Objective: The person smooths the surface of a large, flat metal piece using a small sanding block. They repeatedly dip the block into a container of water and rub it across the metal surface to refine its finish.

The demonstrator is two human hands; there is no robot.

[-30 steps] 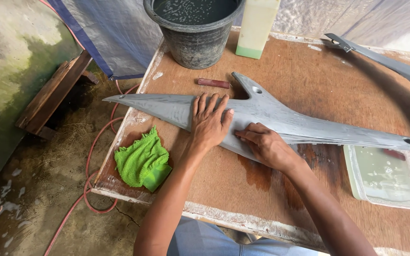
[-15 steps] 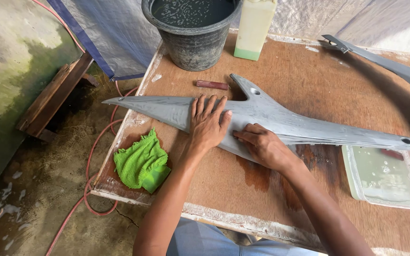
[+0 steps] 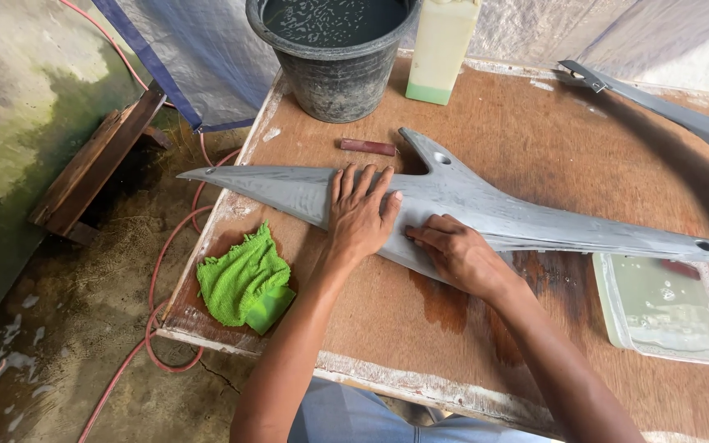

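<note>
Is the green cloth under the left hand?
No, the green cloth lies apart; the left hand presses the grey panel.

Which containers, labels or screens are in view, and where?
Bottle: table's far edge, right of the bucket; rectangular, pale yellow, green liquid at its base.
Bucket: far edge; round, dark grey, holds water.
Tray: right edge; shallow, clear, rectangular, wet.
No screens, signs or readable labels.

- Right hand (image 3: 459,256) covers the grey panel's (image 3: 486,215) lower edge; whatever sits under its fingers is hidden.
- Bucket (image 3: 334,51) and bottle (image 3: 441,49) tops cut off.
- Tray (image 3: 673,308) runs off right.
</note>
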